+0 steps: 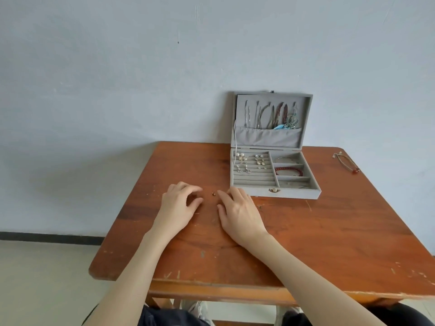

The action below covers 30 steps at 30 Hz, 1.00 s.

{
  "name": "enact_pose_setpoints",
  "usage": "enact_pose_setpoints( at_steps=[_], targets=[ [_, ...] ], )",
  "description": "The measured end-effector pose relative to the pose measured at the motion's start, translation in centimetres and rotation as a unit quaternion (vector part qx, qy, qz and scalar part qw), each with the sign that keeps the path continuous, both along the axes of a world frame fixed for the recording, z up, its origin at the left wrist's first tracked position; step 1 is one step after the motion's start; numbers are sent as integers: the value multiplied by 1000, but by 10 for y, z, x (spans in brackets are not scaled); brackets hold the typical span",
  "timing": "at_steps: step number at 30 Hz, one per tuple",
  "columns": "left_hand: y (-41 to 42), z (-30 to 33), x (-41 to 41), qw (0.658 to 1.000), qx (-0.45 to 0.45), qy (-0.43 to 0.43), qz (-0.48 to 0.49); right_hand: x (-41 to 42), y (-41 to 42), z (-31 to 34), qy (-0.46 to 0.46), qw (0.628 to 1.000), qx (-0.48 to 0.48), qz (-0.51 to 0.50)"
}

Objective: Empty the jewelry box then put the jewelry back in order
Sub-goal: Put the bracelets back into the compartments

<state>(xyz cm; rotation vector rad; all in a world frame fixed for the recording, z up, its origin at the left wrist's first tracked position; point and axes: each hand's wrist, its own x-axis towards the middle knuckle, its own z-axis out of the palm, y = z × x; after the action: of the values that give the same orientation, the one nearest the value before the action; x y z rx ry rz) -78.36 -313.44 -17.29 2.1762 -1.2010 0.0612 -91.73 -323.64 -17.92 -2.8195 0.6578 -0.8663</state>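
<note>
Grey jewelry box [275, 184] — no legible writing

Plain home room: worn wooden table [306, 231] against a bare pale wall [117, 67], tiled floor [42, 278] below.

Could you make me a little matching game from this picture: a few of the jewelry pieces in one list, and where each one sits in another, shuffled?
Things:
1. red bead bracelet
2. cord bracelet
3. small earring
4. necklaces

Places:
A. hanging inside the raised lid of the jewelry box
B. on the table, between the left hand and the right hand
C. in a right-side compartment of the box
D. loose on the table, right of the box

Pairs: 1-C, 2-D, 3-B, 4-A
</note>
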Motion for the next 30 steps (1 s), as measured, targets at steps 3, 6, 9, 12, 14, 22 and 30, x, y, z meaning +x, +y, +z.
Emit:
enact_pose_setpoints(
  at_steps=[3,6,9,12,14,22,30],
  targets=[
    [-20,2,-7,1000,-3,3,-4,3,-3,2,12,999,22,-29],
    [-29,2,-8,1000,-15,6,-3,10,-7,7,34,997,13,-69],
    [-31,2,-5,1000,-19,9,-5,17,-12,7,36,996,3,-83],
    [-33,3,-4,1000,-17,3,-13,21,-15,4,18,997,16,-71],
    [-33,2,-4,999,-24,-7,-21,22,-16,4,31,996,14,-82],
    [-31,1,-11,996,-17,-70,-47,17,-15,6,-3,997,26,-72],
    [-32,6,-10,998,6,-23,-61,-24,-15,13,-66,986,150,-15]
  ],
)
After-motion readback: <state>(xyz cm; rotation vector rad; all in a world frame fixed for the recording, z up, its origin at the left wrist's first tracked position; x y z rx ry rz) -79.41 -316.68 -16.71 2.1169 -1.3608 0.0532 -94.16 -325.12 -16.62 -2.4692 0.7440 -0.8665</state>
